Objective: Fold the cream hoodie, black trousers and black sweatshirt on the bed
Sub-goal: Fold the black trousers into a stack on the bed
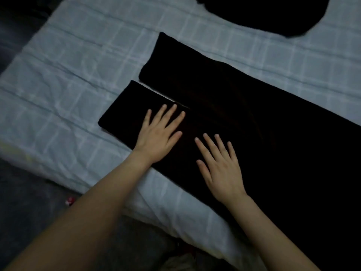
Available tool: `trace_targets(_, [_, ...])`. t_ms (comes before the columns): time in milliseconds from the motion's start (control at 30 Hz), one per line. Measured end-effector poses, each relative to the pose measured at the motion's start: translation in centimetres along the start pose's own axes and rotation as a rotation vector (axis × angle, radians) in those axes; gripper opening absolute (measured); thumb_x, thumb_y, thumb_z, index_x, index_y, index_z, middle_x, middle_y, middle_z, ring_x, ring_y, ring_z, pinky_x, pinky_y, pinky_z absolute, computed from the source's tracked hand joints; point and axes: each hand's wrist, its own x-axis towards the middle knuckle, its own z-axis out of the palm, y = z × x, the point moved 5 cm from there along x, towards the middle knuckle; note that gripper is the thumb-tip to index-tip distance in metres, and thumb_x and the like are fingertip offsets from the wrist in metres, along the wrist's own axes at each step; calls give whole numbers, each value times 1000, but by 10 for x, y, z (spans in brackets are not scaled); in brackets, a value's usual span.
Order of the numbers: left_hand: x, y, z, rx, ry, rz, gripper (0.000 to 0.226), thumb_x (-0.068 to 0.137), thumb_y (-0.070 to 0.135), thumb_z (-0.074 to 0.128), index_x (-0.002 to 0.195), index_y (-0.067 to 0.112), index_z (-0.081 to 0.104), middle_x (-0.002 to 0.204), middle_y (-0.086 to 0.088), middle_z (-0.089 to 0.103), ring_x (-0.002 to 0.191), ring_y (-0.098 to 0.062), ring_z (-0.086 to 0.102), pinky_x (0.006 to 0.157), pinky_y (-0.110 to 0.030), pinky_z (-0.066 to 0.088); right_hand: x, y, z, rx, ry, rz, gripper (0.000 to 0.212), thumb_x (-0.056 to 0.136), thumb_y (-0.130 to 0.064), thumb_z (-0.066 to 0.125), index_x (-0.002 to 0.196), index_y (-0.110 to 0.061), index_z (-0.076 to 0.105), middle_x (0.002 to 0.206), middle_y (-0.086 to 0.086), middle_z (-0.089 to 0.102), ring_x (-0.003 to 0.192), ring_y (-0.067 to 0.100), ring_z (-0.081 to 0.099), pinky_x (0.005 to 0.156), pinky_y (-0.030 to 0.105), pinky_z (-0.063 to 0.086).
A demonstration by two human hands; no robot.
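Black trousers (254, 114) lie under flat left hand (160, 134) and right hand (221, 170)

Out past the right hand (220, 169), the black trousers (254, 118) run off the right edge, seams lost in the dark. Far beyond the left hand (158, 133), a black garment (263, 12) is cropped by the top edge, and there's no telling which one. Back by the left forearm, a small red-and-white speck (69, 201) is too blurred to identify.

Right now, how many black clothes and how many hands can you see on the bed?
Black clothes: 2, the trousers and a second dark garment beyond them.
Hands: 2, left hand and right hand, both flat on the trousers.
Total: 4.
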Motion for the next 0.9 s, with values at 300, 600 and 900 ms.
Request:
trace_targets(300, [-26, 95, -24, -54, 132, 313, 60, 100, 47, 26, 155, 24, 22, 163, 0, 19, 150, -22, 14, 121, -50, 11, -115, 112, -12, -102, 51, 305, 58, 101, -44, 28, 157, -30, 19, 162, -3, 23, 150, 25, 23, 119, 51, 21])
trace_targets(600, [-18, 143, -26, -124, -38, 289, 61, 94, 43, 29, 144, 13, 47, 151, -13, 43, 139, -35, 39, 111, -56, 30, -131, 133, -27, 150, 96, 223, 54, 104, -37, 34, 156, -32, 20, 162, -8, 23, 152, 13, 11, 124, 37, 7])
trace_targets(900, [79, 335, -83, -277, 76, 602, 52, 97, 35, 41, 142, 10, 49, 146, -11, 49, 139, -33, 40, 116, -52, 25, -246, 344, -134, 22, 379, 538, 46, 97, -24, 48, 142, -11, 52, 143, 10, 54, 135, 34, 46, 112, 52, 35])
